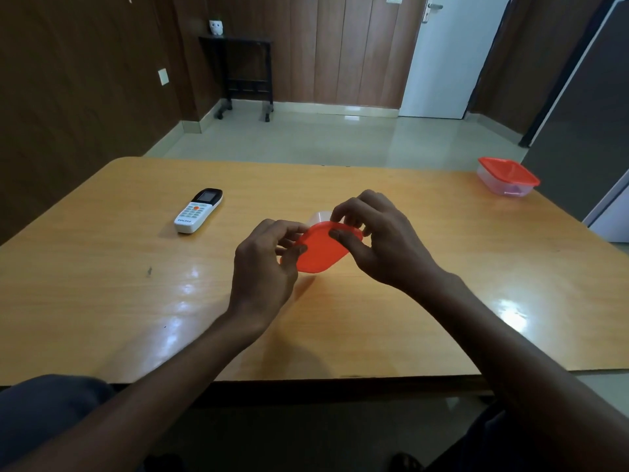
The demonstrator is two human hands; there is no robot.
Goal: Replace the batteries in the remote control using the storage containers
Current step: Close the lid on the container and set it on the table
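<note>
Panelled brown walls enclose a room with a pale tiled floor (306,137); a white door (449,56) stands at the far right and a black stand (245,73) at the far left, with a small white owl figure (215,27) on top. Nearer, a wide tan table (102,284) with a glossy top fills the middle of the view, light glinting on it in several spots. Both bare forearms reach in from the bottom corners and meet above the table's centre. The left hand (262,267) is turned thumb-up, fingers curled inward and thumb pressed on the near left edge of an orange lid (323,248), gripping the box beneath it from the left. The right hand (377,240) arches over from the right, fingertips bent down on the lid's far edge and thumb lying across its top, so it too is closed in a pinch on the lid. The lid is tilted toward the camera; a bit of the clear box (320,217) shows behind it, and whether the lid is sealed or lifting cannot be told. A second box (507,177), clear with an orange lid, sits well apart at the table's far right edge. The remote (199,210), white with a dark screen end, lies face up on the table to the left of the hands, untouched.
</note>
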